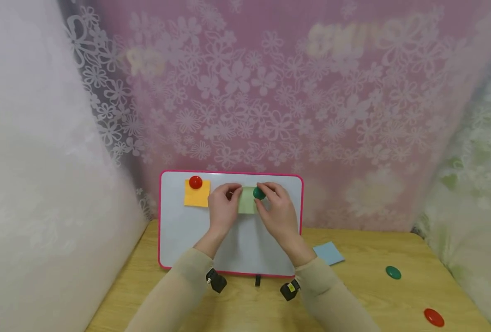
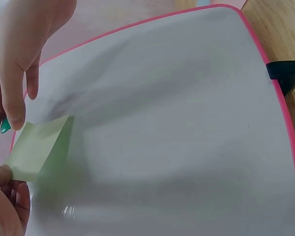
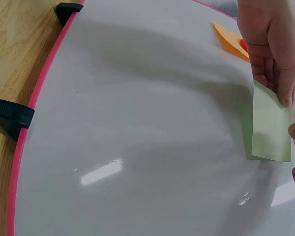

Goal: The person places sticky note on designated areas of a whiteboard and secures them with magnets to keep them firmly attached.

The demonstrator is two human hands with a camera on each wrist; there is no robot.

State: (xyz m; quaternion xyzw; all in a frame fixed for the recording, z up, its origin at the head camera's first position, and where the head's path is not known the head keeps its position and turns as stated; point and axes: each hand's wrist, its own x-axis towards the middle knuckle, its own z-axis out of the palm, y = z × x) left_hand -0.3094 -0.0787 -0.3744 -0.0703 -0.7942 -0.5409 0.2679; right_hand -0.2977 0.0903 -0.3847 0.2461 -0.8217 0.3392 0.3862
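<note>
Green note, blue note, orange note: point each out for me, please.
Green note (image 3: 272,127), right wrist view: middle of its face.
Blue note (image 1: 329,253), head view: middle of its upper face.
Orange note (image 1: 197,198), head view: bare lower half of its face.

Camera placement, three views.
Head view faces forward and down from farther back; wrist views look closely across the pink-framed rectangular whiteboard (image 1: 245,244), left rightward, right leftward, sharing the pale-green paper note (image 2: 34,147).
</note>
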